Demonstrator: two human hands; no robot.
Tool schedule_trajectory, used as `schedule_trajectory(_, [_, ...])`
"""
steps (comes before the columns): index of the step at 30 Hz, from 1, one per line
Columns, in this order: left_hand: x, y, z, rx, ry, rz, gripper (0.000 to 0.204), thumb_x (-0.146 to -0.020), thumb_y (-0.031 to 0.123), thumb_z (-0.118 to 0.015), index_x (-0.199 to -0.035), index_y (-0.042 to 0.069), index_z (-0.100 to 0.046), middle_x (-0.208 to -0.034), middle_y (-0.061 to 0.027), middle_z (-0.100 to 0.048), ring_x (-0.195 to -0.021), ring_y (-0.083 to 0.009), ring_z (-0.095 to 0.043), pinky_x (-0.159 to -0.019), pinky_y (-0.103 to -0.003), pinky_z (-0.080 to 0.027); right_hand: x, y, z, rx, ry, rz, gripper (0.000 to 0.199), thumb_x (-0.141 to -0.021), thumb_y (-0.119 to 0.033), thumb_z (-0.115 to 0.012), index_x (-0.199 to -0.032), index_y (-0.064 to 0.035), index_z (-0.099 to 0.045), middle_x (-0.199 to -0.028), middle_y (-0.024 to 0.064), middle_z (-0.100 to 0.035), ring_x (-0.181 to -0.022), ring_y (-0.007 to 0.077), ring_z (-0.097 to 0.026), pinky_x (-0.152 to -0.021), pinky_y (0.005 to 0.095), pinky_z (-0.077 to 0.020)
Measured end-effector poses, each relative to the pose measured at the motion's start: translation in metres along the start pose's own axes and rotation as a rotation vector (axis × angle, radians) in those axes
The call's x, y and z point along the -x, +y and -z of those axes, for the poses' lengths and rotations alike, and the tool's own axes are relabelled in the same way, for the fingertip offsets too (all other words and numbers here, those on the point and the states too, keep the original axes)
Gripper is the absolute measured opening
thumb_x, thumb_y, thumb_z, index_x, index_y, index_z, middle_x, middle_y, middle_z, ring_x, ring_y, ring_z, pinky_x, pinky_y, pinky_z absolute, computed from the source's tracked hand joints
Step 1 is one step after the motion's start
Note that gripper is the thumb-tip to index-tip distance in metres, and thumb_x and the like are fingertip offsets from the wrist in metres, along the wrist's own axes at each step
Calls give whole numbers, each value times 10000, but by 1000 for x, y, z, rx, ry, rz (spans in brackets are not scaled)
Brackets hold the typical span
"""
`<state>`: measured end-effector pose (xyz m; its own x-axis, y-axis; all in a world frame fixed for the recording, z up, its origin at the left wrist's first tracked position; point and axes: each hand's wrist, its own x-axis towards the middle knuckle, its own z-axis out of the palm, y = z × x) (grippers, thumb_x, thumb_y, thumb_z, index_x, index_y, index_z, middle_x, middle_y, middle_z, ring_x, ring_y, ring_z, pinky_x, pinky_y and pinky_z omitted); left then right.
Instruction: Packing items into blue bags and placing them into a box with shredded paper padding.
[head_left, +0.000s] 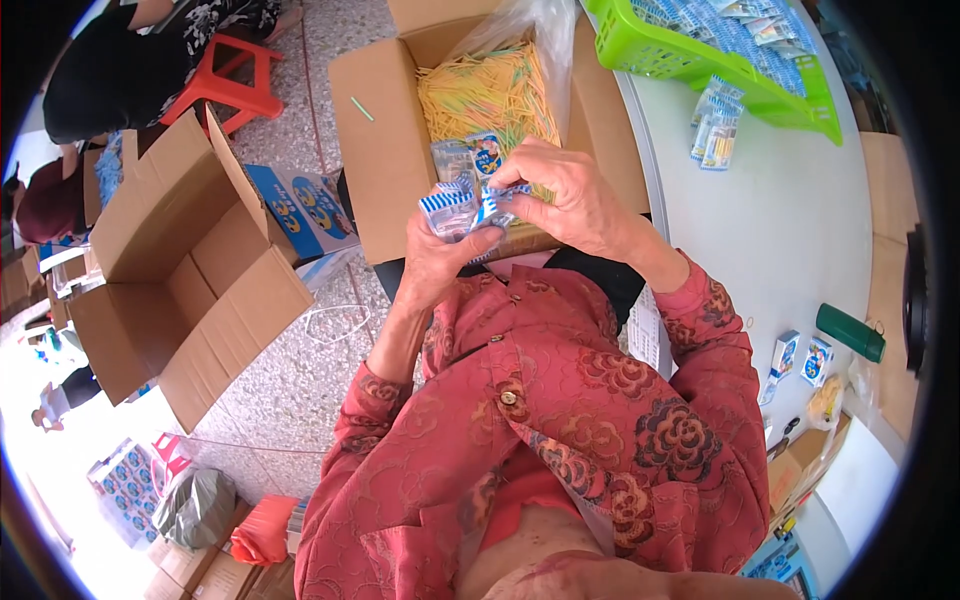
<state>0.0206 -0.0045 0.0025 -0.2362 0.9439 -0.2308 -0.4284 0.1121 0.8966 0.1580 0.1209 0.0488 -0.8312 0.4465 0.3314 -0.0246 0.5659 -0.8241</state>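
Both hands, left hand (437, 262), right hand (570, 195), gripping small packets (462, 205) (blue-white), above carton (400, 130)

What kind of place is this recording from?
Probably a small hand-packing workshop: the hands hold small packets over a box of yellow sticks, with a green basket of filled packets on the table.

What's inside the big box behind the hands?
The cardboard box holds a clear plastic bag full of thin yellow sticks. The hands and their small packets cover the near part, so the bottom stays hidden.
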Motion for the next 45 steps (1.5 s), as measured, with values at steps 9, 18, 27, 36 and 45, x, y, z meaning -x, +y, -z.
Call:
schedule_trajectory(9, [-5, -4, -1, -24, 31, -101, 287, -690, -9, -711, -891, 47, -514, -826, 1, -593, -757, -53, -556, -664, -206, -472, 3, -5, 4, 8, -79, -162, 266, -706, -104, -684, -935, -31, -569, -826, 88, -587, -782, 209, -577, -719, 296, -448])
schedule_trajectory(18, [-8, -9, 1, -47, 76, -103, 368, -625, -30, -737, -885, 62, -494, -780, 14, -540, -716, -69, -525, -646, -218, -466, 4, -15, -4, -95, 115, -129, 346, -621, -4, -694, -929, -59, -546, -917, 81, -533, -798, 240, -551, -722, 321, -456])
schedule_trajectory(27, [-8, -17, 5, -76, 183, -158, 304, -669, -31, -674, -906, 33, -495, -769, -4, -575, -665, -52, -531, -590, -194, -454, 20, -13, -16, 541, 123, 256, 171, -674, -86, -603, -832, -37, -561, -863, 59, -529, -745, 198, -575, -606, 291, -488])
schedule_trajectory(36, [12, -11, 3, -136, 59, -114, 298, -675, -21, -688, -910, 38, -516, -771, 29, -543, -692, -30, -506, -607, -189, -449, 23, -22, -29, 463, -49, 162, 113, -687, -76, -566, -775, -65, -495, -755, 53, -470, -701, 197, -541, -581, 315, -448])
schedule_trajectory(45, [8, -16, 10, -268, 176, -202, 316, -666, -25, -699, -922, 30, -521, -801, 20, -557, -722, -37, -511, -634, -195, -449, 13, -22, -31, 412, -53, 135, 135, -676, -55, -623, -756, -73, -517, -735, 46, -472, -659, 208, -518, -563, 314, -442])
